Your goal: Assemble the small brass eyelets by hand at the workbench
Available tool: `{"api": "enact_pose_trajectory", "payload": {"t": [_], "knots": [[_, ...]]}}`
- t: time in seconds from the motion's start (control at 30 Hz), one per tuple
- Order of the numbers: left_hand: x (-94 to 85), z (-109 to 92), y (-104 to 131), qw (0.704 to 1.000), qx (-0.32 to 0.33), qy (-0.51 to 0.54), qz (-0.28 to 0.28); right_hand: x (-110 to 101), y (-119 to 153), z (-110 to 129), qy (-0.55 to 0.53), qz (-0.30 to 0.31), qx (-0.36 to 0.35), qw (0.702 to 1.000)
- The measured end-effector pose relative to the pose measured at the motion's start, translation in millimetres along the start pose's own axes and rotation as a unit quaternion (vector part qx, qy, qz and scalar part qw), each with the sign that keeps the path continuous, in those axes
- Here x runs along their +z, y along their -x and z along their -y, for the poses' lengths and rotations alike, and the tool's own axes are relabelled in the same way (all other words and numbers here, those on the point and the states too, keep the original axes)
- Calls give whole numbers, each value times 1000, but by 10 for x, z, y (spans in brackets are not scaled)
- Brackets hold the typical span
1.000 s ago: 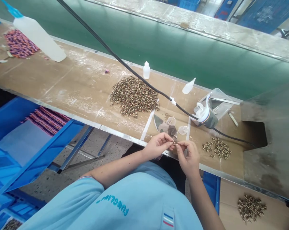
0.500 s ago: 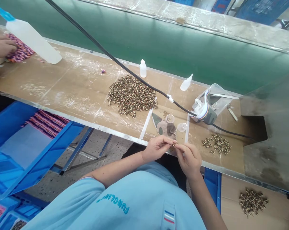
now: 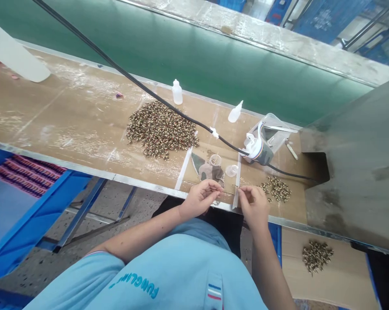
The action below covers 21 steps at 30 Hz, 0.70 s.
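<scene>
My left hand point(image 3: 202, 198) is closed in a pinch at the table's front edge. Whatever lies between its thumb and fingertips is too small to make out. To its right, my right hand point(image 3: 255, 209) pinches too, with a tiny thin tip showing at its fingertips. A gap separates the two hands. Just beyond them lies a camouflage cloth scrap point(image 3: 209, 172) with a small clear cup point(image 3: 215, 160) on it, a thin stick standing in the cup. Beside it is a clear round lid point(image 3: 231, 171). A small pile of gold-and-dark ring-like pieces point(image 3: 280, 189) lies right of my right hand.
A larger pile of ring-like pieces point(image 3: 162, 129) covers the table's middle. Behind stand a small white bottle point(image 3: 177, 92) and a tilted dropper bottle point(image 3: 235, 113). A black cable point(image 3: 117, 66) crosses above. A clear tray point(image 3: 278, 129), grey metal panel point(image 3: 352, 172) and blue crate point(image 3: 36, 224) flank the workspace.
My hands have moved apart from where their fingertips met over a tiny piece. The view has shifted right, and the other person's hand at far left has left the picture.
</scene>
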State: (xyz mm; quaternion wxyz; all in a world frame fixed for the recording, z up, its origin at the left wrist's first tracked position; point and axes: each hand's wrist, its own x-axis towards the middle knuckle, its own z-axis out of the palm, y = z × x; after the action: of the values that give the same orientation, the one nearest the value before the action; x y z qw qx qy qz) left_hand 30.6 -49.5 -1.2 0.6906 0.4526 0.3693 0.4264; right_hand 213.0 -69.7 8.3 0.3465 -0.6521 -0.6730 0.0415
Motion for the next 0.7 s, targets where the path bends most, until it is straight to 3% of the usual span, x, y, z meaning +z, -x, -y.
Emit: {"api": "enact_pose_trajectory", "payload": {"t": [0.13, 0.27, 0.5, 0.7], "knots": [[-2, -16, -10, 1000, -7, -17, 6, -102, -45, -333, 91, -58, 39, 993], [-4, -14, -25, 1000, -14, -19, 12, -138, -80, -430, 140, -79, 18, 987], [-3, -31, -37, 999, -27, -21, 14, -68, -243, -269, 148, 25, -80, 985], [-8, -44, -35, 999, -29, -32, 18, -8, -336, -324, 166, 74, -124, 976]]}}
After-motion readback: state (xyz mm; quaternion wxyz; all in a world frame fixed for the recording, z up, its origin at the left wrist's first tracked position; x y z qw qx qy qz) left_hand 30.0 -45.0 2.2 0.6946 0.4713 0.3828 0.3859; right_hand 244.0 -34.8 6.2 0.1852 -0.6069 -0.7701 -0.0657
